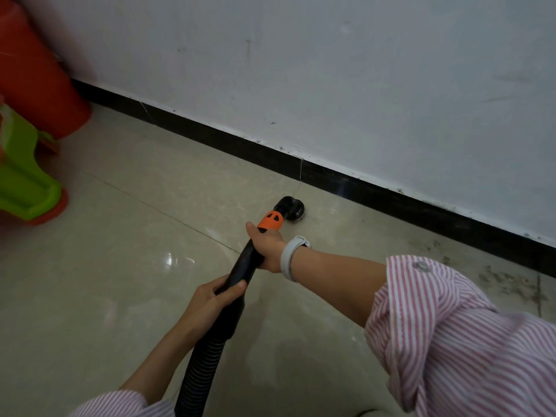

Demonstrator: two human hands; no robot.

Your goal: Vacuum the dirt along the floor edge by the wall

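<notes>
Right hand (268, 248) and left hand (215, 291) grip the vacuum hose (240, 266), its nozzle (293, 207) near the black baseboard (270, 158).

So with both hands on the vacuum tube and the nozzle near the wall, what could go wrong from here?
1. The visible dirt lies along the baseboard to the right, while the nozzle sits further left, so that patch could be missed.
2. The nozzle is short of the baseboard, so grit right at the edge may stay.
3. The hose trails close by the left hand and could snag; the right hand steers alone.
</notes>
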